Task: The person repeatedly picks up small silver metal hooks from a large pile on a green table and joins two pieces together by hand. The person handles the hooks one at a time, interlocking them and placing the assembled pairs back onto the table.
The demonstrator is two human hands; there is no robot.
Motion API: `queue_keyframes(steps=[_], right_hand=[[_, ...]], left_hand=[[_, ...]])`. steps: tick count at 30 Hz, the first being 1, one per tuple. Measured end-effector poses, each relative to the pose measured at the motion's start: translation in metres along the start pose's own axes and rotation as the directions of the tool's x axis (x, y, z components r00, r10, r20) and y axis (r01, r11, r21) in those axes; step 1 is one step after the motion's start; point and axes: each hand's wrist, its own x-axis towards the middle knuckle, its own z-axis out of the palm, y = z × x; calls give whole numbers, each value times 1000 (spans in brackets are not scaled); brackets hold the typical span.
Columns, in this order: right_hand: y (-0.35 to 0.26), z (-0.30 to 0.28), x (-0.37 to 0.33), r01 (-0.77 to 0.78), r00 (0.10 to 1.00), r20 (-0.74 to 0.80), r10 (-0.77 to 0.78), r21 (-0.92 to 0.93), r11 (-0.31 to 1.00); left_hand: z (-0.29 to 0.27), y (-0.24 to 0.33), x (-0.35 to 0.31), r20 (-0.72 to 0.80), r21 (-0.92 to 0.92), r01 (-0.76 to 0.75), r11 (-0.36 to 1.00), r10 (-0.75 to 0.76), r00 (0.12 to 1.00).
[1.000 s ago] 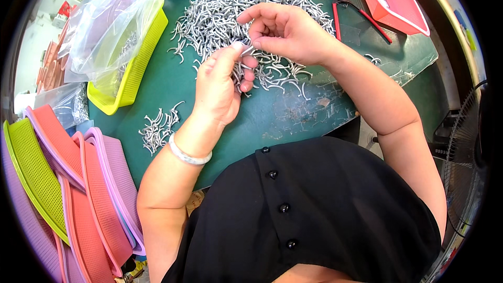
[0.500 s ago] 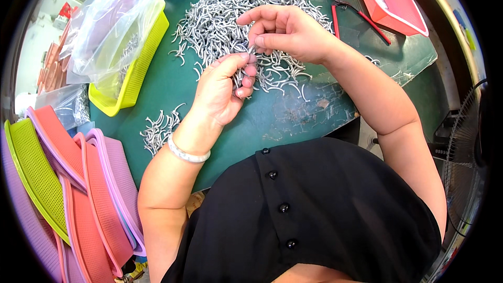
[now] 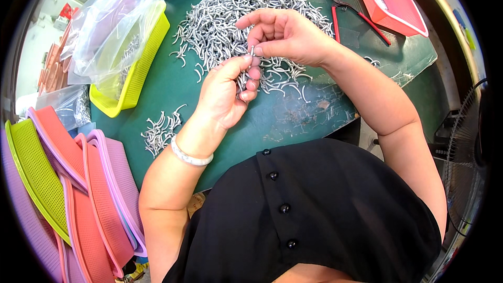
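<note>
One small curved silver piece [image 3: 253, 51] stands at the fingertips, centre of the action; the left hand [image 3: 222, 93] pinches its lower end between thumb and forefinger, more pieces tucked in its curled fingers; the right hand [image 3: 293, 39] has its thumb at the upper end, forefinger out, whether gripping I cannot tell; at 12 o'clock from the piece, a big silver heap [image 3: 230, 13]; at 9, a yellow-green basket [image 3: 144, 65], clear plastic [image 3: 105, 26] draped in it, silver pieces showing through; at 2, a coral tray [image 3: 406, 18] holding something small and pale; at 8, stacked perforated baskets [image 3: 102, 194].
</note>
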Motion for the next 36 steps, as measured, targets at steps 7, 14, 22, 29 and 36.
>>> queue_keyframes(steps=[7,14,22,29,36], right_hand=[[0,1,0,-7,1000,2,7,17,1000],[-1,1,-1,16,1000,10,-16,-51,999],[-4,4,-3,152,988,51,-143,-256,955],[-5,6,-4,197,980,55,-190,-306,931],[-6,6,-5,226,974,67,-217,-361,905]], left_hand=[[4,-1,-3,-22,69,-12,998,14,1000],[5,-1,-2,-17,95,-22,995,24,1000],[9,-1,-4,-45,123,-48,991,54,998],[7,-2,-3,-45,115,-50,992,55,997],[7,-1,-4,-19,117,-50,992,52,998]])
